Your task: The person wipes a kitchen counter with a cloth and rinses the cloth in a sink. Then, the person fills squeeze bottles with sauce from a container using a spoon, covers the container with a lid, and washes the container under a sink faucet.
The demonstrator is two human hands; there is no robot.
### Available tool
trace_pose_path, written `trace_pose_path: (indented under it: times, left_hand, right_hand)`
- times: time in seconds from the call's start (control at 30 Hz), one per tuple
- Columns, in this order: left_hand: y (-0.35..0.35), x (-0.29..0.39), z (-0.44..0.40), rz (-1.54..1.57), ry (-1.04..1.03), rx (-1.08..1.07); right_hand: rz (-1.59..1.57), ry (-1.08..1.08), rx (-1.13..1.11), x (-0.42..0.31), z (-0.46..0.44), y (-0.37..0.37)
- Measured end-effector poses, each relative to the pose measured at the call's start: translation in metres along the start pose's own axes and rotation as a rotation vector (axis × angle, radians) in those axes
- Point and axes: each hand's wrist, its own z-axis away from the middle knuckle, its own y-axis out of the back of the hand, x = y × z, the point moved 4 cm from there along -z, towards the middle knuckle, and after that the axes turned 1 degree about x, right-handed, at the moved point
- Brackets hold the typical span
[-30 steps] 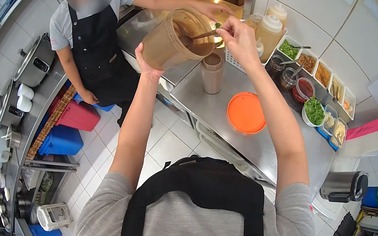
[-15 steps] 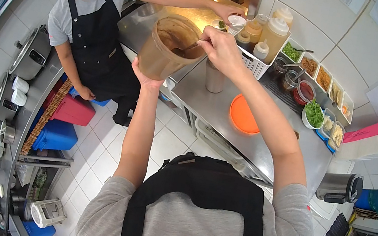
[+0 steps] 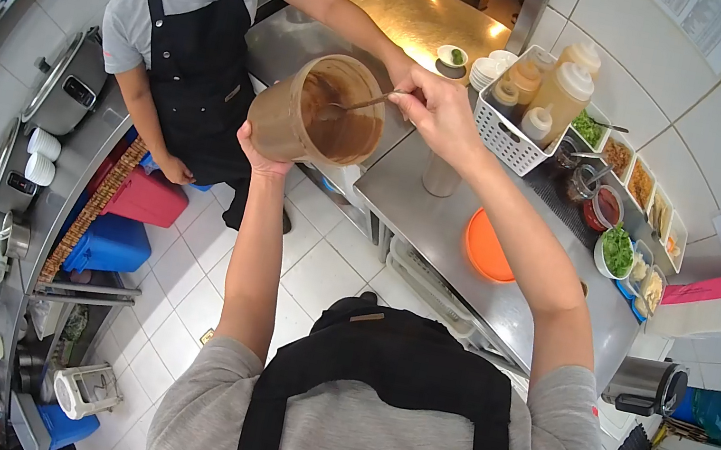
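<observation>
A tall, translucent tub (image 3: pixel 275 118) with brown sauce coating its inside is held up in front of me. My left hand (image 3: pixel 262 155) supports it from underneath, fingers wrapped round its base. The tub leans, its mouth turned toward me and to the right. My right hand (image 3: pixel 439 109) pinches the handle of a spoon (image 3: pixel 364 104), whose bowl end rests inside the tub in the sauce. Below my right forearm, an orange round lid (image 3: pixel 489 246) lies on the steel counter (image 3: pixel 446 231). A metal cylinder (image 3: pixel 440 177) stands beside it, partly covered by my right hand and arm.
A co-worker in a black apron (image 3: pixel 198 52) stands at the left, one arm reaching behind my right hand. A white basket (image 3: pixel 511 146) of sauce bottles stands at the back, near small white bowls (image 3: pixel 484 71). Topping containers (image 3: pixel 618 157) line the wall.
The tub has tipped further toward me, showing more of its inside. My right hand and the spoon have moved slightly right. The co-worker's hand no longer shows at the white bowls.
</observation>
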Motion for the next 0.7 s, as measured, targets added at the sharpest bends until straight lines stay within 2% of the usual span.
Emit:
trace_pose_path:
  times: [0.07,0.23,0.37,0.53,0.7]
  left_hand:
    - [0.007,0.001,-0.008,-0.033,-0.007,0.034]
    - [0.003,-0.007,-0.027,-0.15,-0.006,0.041]
    - [-0.005,-0.022,-0.042,-0.126,0.03,0.008]
    - [-0.008,-0.045,-0.066,-0.151,0.099,0.019]
    - [-0.01,-0.062,-0.085,-0.22,0.146,-0.009]
  right_hand:
    - [-0.047,-0.082,-0.023,0.014,-0.007,-0.002]
    - [-0.012,-0.08,-0.041,0.043,-0.021,0.003]
    - [0.008,-0.037,-0.018,0.065,-0.028,0.009]
    - [0.004,-0.234,-0.077,0.084,-0.031,0.019]
    - [0.014,-0.248,-0.052,0.099,-0.029,0.025]
